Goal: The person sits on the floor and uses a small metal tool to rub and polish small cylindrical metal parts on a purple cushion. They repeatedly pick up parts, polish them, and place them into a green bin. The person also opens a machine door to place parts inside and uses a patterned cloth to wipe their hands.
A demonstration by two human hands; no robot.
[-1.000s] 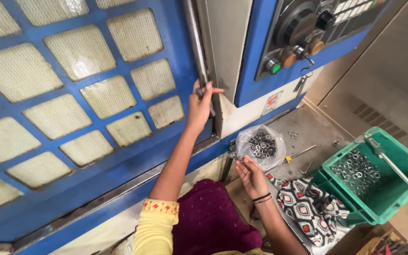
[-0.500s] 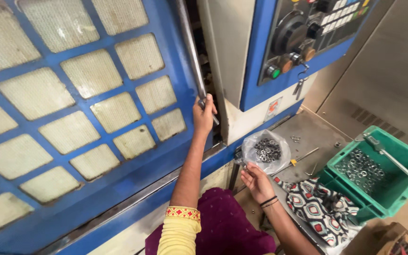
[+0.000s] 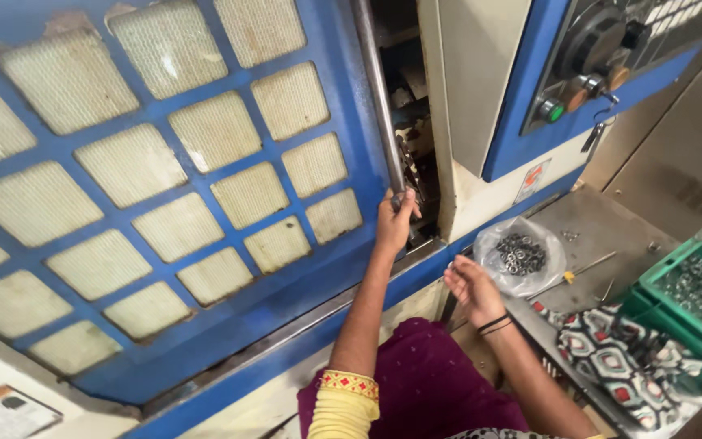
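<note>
The blue door has slid left, opening a gap. Left hand grips the door handle at frame centre; right hand, fingers loosely spread, hovers beside the bag of washers.

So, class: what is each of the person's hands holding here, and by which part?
The left hand grips the long grey metal door handle of the blue machine door at its lower end. The right hand is open and holds nothing.

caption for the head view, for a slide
Left hand grips the blue sliding door's handle bar; right hand hovers near a bag of washers.
</note>
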